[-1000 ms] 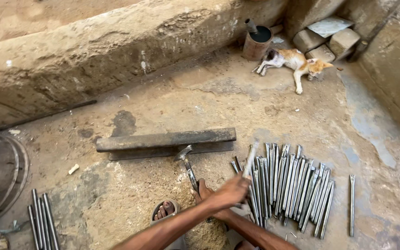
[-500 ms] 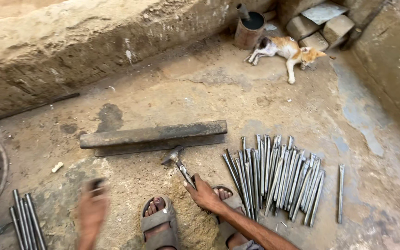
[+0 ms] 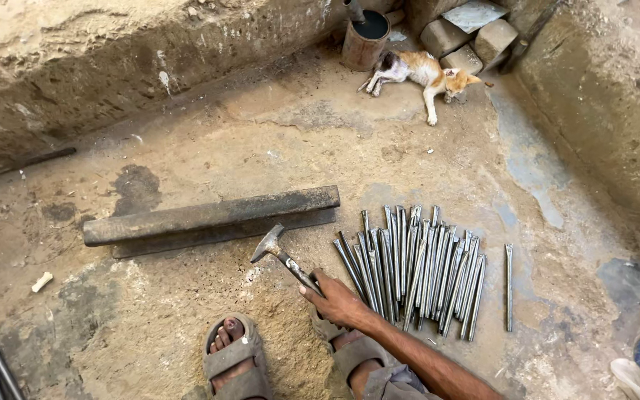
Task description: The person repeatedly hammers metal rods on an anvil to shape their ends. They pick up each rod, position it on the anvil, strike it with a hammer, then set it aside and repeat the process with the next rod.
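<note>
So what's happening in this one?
A person sits on a dirt floor, right hand gripping a hammer by its handle, its head raised just in front of a long iron bar. A row of metal rods lies beside that hand. The left hand is out of view. A cat lies near a rusty can.

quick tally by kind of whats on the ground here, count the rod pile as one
hammer, in the right hand: 1
iron bar: 1
rod pile: 1
lone rod: 1
cat: 1
tin can: 1
total: 6
</note>
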